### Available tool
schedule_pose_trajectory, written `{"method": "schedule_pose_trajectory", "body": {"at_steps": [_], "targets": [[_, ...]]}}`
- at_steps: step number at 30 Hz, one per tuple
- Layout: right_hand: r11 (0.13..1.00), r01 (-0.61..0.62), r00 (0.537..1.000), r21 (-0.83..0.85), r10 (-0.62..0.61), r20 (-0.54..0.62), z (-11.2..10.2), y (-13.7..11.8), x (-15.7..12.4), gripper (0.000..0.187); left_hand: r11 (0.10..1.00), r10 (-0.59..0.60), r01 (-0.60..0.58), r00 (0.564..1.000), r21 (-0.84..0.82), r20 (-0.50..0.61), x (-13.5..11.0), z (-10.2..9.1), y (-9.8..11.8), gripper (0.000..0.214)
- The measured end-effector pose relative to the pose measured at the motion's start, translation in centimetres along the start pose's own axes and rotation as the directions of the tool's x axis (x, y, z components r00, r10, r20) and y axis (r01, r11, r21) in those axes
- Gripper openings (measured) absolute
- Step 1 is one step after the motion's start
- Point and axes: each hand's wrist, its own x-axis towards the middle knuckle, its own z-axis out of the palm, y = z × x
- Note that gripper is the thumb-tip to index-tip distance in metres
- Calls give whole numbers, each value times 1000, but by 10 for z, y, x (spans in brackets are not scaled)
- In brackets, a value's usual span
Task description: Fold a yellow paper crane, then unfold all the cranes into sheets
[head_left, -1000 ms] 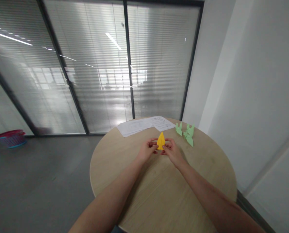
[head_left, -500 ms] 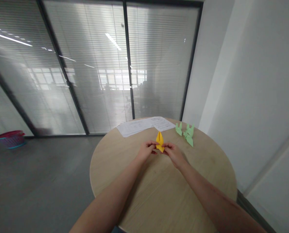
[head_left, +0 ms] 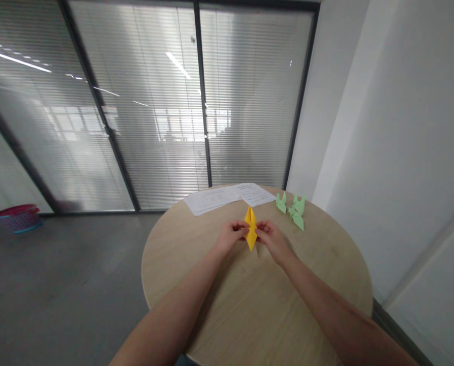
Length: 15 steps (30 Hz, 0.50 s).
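A folded piece of yellow origami paper (head_left: 251, 238) is held between my two hands over the round wooden table (head_left: 249, 305). It now has a long diamond shape, with a slit down its upper half and a point toward me. My left hand (head_left: 231, 235) pinches its left edge near the middle. On the opposite edge, my right hand (head_left: 271, 239) grips it with the thumb on top. Some fingertips are hidden behind the paper.
Printed white sheets (head_left: 215, 199) lie at the table's far edge. Several green folded paper figures (head_left: 297, 212) stand to their right. Blinds behind a glass partition (head_left: 165, 168) rise beyond the table, with a white wall (head_left: 410, 152) at right. A red-rimmed basket (head_left: 17, 219) sits on the floor at left.
The lower part of the yellow paper has opened downward toward me, from a short, folded-up shape into a long point. Both hands keep hold at its sides, nearly in the same place.
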Motion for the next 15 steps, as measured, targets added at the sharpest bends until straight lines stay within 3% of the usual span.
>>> {"method": "schedule_pose_trajectory", "body": {"at_steps": [9, 15], "targets": [[998, -44, 999, 54, 45, -12, 0, -7, -1, 44, 999, 37, -38, 999, 4, 24, 1, 0, -4, 34], [993, -75, 997, 88, 75, -4, 2, -10, -5, 50, 996, 53, -52, 999, 73, -3, 0, 0, -2, 17]]}}
